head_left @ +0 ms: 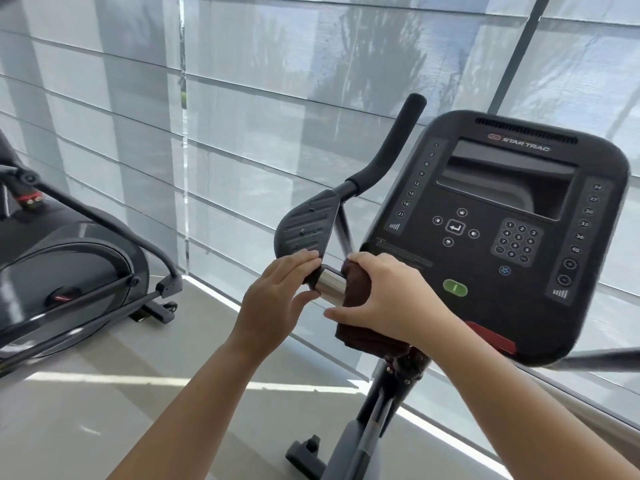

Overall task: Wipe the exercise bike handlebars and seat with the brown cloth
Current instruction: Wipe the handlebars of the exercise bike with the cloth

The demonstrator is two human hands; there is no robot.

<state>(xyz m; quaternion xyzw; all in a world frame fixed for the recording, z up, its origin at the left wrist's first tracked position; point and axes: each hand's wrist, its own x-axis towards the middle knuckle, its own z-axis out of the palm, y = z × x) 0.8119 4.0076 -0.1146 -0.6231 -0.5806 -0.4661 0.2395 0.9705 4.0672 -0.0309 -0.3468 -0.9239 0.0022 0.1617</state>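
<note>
The exercise bike's left handlebar point(391, 147) rises as a black foam grip above a flat black elbow pad point(306, 225). Below the pad a short silver grip sensor point(331, 285) shows on the bar. My right hand point(388, 299) is closed over the brown cloth point(367, 336), which wraps the bar just right of the silver part and hangs below my palm. My left hand point(277, 296) holds the lower edge of the elbow pad, its fingers curled on the pad's end. The seat is out of view.
The bike's black console point(505, 216) with keypad and screen stands right of my hands. The bike's post and base point(367, 434) drop below. Another exercise machine point(72, 268) stands at the left. Window blinds point(242, 98) fill the background above a pale floor.
</note>
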